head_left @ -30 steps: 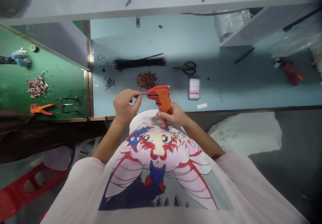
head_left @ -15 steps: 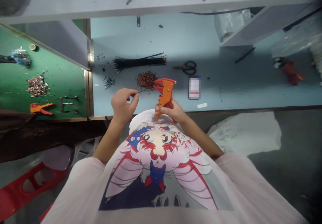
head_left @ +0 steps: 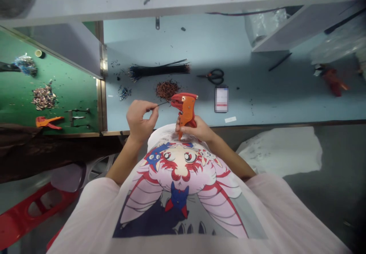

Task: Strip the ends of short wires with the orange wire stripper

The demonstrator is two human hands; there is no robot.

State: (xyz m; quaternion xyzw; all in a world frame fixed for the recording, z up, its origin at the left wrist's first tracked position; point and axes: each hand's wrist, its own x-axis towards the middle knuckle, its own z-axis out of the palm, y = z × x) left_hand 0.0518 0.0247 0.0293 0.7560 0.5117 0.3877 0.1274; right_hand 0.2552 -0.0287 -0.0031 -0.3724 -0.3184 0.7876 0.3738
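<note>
Here, the right hand [head_left: 200, 127] has its grip closed around an orange-and-red wire stripper [head_left: 188, 111]; the left hand [head_left: 140, 119] pinches a thin dark wire [head_left: 162, 104] near the stripper's nose. Beyond, a scrap pile [head_left: 166, 90], wire bundle [head_left: 158, 70] and scissors [head_left: 215, 77] lie on the worktop [head_left: 217, 37].

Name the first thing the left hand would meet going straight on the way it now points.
Probably the orange-and-red tool in the right hand; the dark wire held in the left hand points toward it, though depth is unclear.
</note>
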